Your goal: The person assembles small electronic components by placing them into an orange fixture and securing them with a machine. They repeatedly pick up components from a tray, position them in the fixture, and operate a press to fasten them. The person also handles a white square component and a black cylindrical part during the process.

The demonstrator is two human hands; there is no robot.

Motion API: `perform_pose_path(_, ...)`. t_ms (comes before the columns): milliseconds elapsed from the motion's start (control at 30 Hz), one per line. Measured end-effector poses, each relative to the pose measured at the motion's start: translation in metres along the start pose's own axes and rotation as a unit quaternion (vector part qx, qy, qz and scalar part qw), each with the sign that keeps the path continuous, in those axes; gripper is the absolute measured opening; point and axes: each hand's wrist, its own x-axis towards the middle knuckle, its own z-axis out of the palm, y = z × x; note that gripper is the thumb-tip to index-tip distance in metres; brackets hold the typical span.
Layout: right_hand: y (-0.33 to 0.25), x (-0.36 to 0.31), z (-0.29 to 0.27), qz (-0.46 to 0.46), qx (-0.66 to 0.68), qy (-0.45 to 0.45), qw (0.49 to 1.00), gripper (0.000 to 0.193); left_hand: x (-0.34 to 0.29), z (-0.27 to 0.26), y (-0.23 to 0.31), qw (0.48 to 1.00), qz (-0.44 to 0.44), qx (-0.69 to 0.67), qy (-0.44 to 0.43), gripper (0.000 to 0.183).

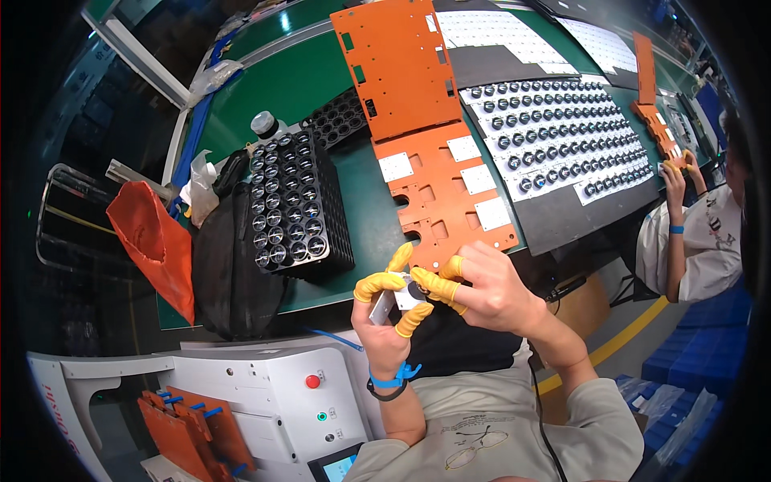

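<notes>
Close to the table's front edge, my left hand point(387, 317), in yellow finger cots, pinches a small white square plate with a black round part point(408, 298). My right hand point(480, 291), with yellow cots on its fingers, is closed at the same piece; its fingertips touch the black part and partly hide it. Just beyond both hands lies an orange hinged fixture point(446, 210), its lid point(397, 68) folded back. Several white square plates point(479, 178) sit in its recesses.
A black tray of round clear-topped parts point(285, 205) stands left of the fixture. To its right, a dark board point(554, 217) carries rows of white plates with black round parts point(554, 132). An orange bag point(148, 241) hangs far left. A co-worker's hands point(679, 173) work at the right.
</notes>
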Motion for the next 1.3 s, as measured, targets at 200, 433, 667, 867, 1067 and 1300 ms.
perform_pose_path(200, -0.005, 0.003, 0.001, 0.053, 0.054, -0.01, 0.997, 0.045, 0.004, 0.007, 0.0, 0.999, -0.039, 0.018, 0.028, 0.048)
perform_pose_path(433, 0.0, -0.019, 0.028, 0.132, -0.038, 0.092, 0.986, 0.046, -0.001, 0.04, 0.005, 0.976, -0.081, 0.19, 0.065, 0.042)
perform_pose_path(667, 0.008, -0.02, 0.022, 0.189, -0.002, 0.125, 0.974, 0.033, 0.004, 0.03, 0.006, 0.971, -0.094, 0.216, -0.035, 0.057)
perform_pose_path(867, 0.009, -0.022, 0.014, 0.203, 0.042, 0.095, 0.974, 0.029, 0.006, 0.017, 0.005, 0.981, -0.046, 0.183, -0.043, 0.051)
perform_pose_path(1067, -0.005, -0.02, 0.022, 0.256, 0.174, 0.198, 0.93, 0.036, 0.004, 0.015, -0.002, 0.982, -0.125, 0.14, 0.008, 0.032)
perform_pose_path(1300, -0.005, -0.017, 0.043, 0.228, 0.103, 0.233, 0.94, 0.044, 0.014, 0.029, -0.005, 0.984, -0.074, 0.162, 0.005, 0.027)
